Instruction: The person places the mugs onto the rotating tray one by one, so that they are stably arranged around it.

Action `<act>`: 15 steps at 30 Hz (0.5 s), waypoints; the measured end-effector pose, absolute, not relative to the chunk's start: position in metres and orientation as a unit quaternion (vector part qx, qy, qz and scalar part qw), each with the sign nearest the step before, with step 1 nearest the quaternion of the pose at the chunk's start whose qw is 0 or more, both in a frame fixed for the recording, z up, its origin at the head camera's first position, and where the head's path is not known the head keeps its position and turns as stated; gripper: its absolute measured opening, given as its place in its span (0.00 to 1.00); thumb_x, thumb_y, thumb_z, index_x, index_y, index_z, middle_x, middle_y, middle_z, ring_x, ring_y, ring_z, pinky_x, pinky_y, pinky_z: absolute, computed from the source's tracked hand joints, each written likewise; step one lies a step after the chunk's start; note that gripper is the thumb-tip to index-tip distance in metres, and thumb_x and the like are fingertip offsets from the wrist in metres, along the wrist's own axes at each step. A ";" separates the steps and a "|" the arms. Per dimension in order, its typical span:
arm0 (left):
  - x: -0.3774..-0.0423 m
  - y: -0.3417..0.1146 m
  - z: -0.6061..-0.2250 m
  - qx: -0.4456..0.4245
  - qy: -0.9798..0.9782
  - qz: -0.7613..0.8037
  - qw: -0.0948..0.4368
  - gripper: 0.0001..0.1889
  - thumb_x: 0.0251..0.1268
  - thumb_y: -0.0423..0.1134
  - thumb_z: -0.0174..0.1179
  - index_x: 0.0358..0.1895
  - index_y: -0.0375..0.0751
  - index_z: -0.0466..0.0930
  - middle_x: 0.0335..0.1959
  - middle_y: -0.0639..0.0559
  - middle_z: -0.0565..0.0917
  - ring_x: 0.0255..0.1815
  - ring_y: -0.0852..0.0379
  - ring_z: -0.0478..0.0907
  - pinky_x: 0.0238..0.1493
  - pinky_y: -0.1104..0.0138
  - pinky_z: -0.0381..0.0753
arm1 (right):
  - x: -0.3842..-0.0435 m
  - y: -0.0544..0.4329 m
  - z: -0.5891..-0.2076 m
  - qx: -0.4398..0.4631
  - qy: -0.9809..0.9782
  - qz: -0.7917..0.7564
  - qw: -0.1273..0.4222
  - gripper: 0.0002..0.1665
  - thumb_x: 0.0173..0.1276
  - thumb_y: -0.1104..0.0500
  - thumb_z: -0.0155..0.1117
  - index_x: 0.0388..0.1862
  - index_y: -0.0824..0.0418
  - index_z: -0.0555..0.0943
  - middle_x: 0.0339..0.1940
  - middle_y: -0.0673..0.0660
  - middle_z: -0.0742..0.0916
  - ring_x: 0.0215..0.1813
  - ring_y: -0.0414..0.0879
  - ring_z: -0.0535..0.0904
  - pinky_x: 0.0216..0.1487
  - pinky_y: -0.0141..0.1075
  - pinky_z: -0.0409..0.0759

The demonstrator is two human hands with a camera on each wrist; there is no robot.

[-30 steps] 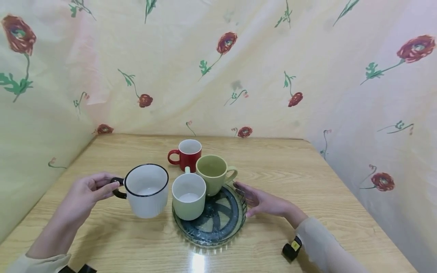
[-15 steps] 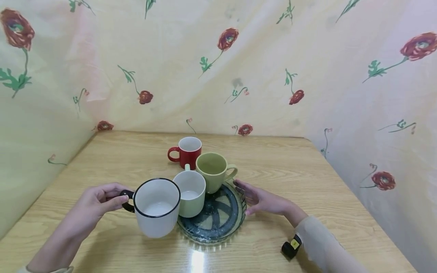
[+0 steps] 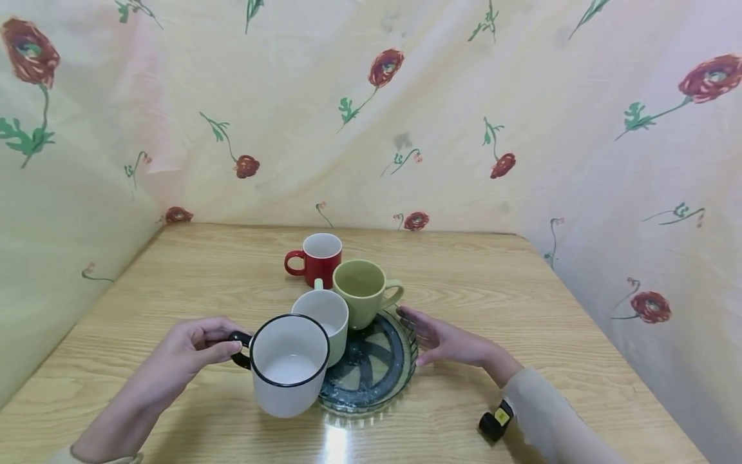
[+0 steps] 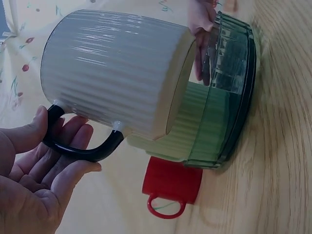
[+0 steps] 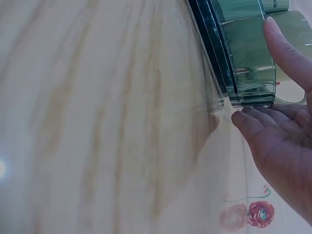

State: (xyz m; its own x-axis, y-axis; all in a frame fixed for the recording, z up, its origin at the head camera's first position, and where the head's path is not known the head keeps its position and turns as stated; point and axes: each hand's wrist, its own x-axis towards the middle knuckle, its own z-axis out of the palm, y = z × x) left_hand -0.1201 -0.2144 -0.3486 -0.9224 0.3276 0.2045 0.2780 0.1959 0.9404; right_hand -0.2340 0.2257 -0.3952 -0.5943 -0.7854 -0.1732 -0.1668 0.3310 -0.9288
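Observation:
My left hand [image 3: 199, 351] pinches the black handle [image 4: 80, 153] of a white ribbed mug [image 3: 286, 396] with a black rim. The mug hangs upright above the table and overlaps the front left of a round green glass dish [image 3: 371, 405] in the head view. Inside that dish stand a pale green mug [image 3: 330, 312], partly hidden by the white one, and an olive-green mug [image 3: 364, 306] with its handle to the right. My right hand [image 3: 449, 341] lies at the dish's right side. Its fingers are extended along the glass wall [image 5: 251, 61], thumb apart.
Just behind the dish, a red mug [image 3: 323, 269] stands on the wooden table [image 3: 475, 283], its handle to the left. A flowered cloth [image 3: 278, 116] hangs along the back and both sides of the table.
My left hand has carried the white mug rightward and toward me, from left of the dish to over its front left part. The right hand keeps its place beside the dish.

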 end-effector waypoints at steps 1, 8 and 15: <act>-0.120 -0.213 -0.348 0.193 0.773 0.603 0.023 0.10 0.67 0.28 0.56 0.47 0.37 0.83 0.38 0.63 0.87 0.39 0.65 0.84 0.42 0.75 0.81 | -0.234 0.226 -0.395 -0.315 0.755 -0.480 0.317 0.65 0.59 0.63 0.69 0.79 0.63 0.32 0.80 0.65 0.42 0.80 0.63 0.38 0.76 0.52 0.46; -0.120 -0.208 -0.344 0.201 0.773 0.601 0.035 0.10 0.68 0.29 0.57 0.48 0.29 0.81 0.38 0.62 0.88 0.40 0.65 0.84 0.43 0.73 0.81 | -0.234 0.226 -0.392 -0.308 0.765 -0.474 0.308 0.64 0.58 0.62 0.70 0.79 0.62 0.35 0.80 0.65 0.44 0.80 0.62 0.39 0.77 0.54 0.46; -0.121 -0.208 -0.347 0.191 0.775 0.601 0.042 0.11 0.68 0.30 0.57 0.49 0.26 0.80 0.37 0.63 0.87 0.40 0.64 0.84 0.43 0.73 0.81 | -0.232 0.226 -0.394 -0.306 0.766 -0.474 0.307 0.65 0.57 0.61 0.71 0.79 0.63 0.35 0.80 0.66 0.44 0.80 0.62 0.40 0.77 0.53 0.46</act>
State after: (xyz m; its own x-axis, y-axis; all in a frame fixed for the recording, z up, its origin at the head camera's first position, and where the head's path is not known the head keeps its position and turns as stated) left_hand -0.1208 -0.2076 -0.3469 -0.9233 0.3467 0.1650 0.2463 0.2053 0.9472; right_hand -0.2318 0.2255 -0.3936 -0.6239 -0.7603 -0.1806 -0.1775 0.3630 -0.9147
